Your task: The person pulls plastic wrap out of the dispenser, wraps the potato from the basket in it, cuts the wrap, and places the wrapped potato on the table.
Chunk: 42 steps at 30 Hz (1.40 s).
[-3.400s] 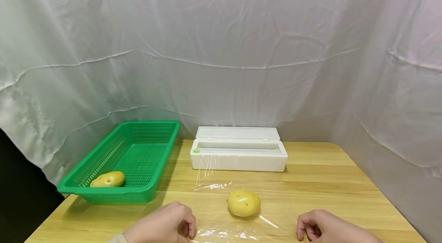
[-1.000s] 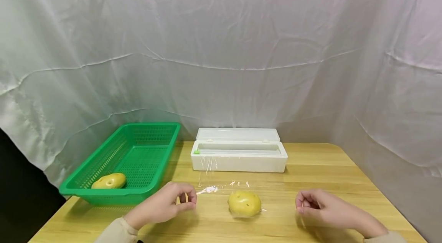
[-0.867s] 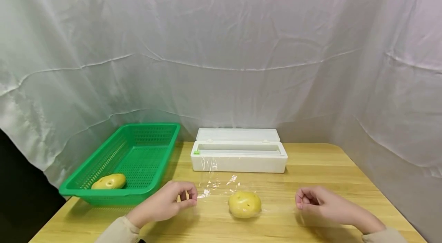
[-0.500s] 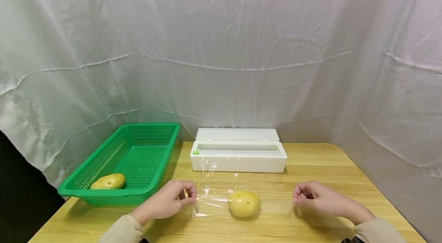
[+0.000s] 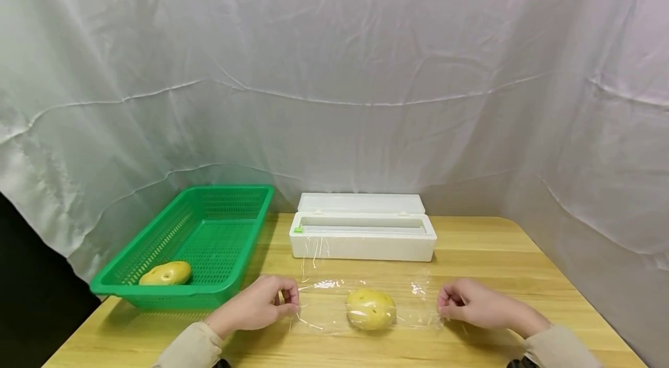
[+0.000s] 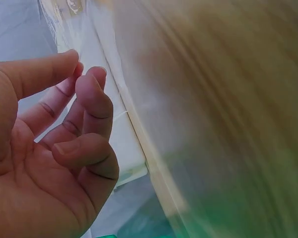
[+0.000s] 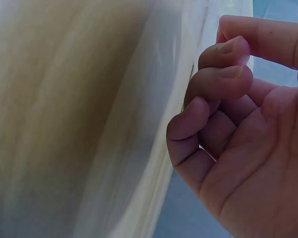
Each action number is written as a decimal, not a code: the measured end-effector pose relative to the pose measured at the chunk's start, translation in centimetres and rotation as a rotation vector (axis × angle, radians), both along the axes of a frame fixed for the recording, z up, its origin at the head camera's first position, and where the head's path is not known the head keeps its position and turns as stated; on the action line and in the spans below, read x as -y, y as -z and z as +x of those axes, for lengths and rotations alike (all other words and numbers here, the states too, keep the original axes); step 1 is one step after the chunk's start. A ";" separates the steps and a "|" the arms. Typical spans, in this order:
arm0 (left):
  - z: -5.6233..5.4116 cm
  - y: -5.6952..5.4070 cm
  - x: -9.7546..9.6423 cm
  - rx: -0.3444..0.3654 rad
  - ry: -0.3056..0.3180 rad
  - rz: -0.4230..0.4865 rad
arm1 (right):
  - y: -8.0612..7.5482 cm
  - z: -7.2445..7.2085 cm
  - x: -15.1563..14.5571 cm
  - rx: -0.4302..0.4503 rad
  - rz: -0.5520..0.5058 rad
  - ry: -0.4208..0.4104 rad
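Note:
In the head view, a yellow potato [image 5: 371, 300] lies on the wooden table with clear cling film [image 5: 323, 317] under it and a loose flap drawn across its top. My left hand [image 5: 260, 305] pinches one corner of that flap between thumb and index finger, left of the potato. The opposite corner is pinched by my right hand [image 5: 479, 305], about as far off on the other side. In the left wrist view the film trails from the fingertips [image 6: 69, 58]. From the right wrist camera, the thumb and index fingertips [image 7: 233, 45] meet while the other fingers curl loosely.
Behind the potato stands a white cling film dispenser [image 5: 360, 247], its lid up and a green cutter slide [image 5: 298, 230] at the left; film runs from it to the potato. A green basket [image 5: 157, 289] with another potato [image 5: 166, 273] is at the left. Grey cloth [image 5: 355, 124] hangs behind.
Both hands rose from near the table's front edge and moved away from the body, bringing the film's near edge up over the potato. The right hand has since shifted slightly left; the potato stayed put.

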State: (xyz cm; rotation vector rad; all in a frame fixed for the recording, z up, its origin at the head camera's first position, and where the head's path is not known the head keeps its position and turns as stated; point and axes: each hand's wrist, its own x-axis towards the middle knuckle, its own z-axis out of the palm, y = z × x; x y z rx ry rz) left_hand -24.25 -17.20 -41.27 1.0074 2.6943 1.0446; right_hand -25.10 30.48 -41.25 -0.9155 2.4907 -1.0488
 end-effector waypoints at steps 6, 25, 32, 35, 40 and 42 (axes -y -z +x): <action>0.0 -0.1 0.0 -0.006 -0.013 -0.001 | -0.1 0.2 -0.1 -0.023 -0.008 -0.014; 0.3 -0.1 -0.1 0.097 -0.149 0.077 | -0.4 0.8 -0.3 -0.146 -0.041 0.010; 0.2 -0.4 -0.3 0.044 -0.183 0.042 | -2.0 2.5 3.4 -0.405 0.001 0.043; 0.2 -0.5 -0.4 0.021 -0.201 0.032 | -2.5 3.2 6.0 -0.539 0.050 0.069; 0.1 -0.5 -0.5 0.001 -0.211 0.022 | -2.4 3.8 10.1 -0.735 0.158 0.095; 0.1 -0.5 -0.6 0.009 -0.206 0.021 | -2.2 3.7 11.1 -0.763 0.174 0.096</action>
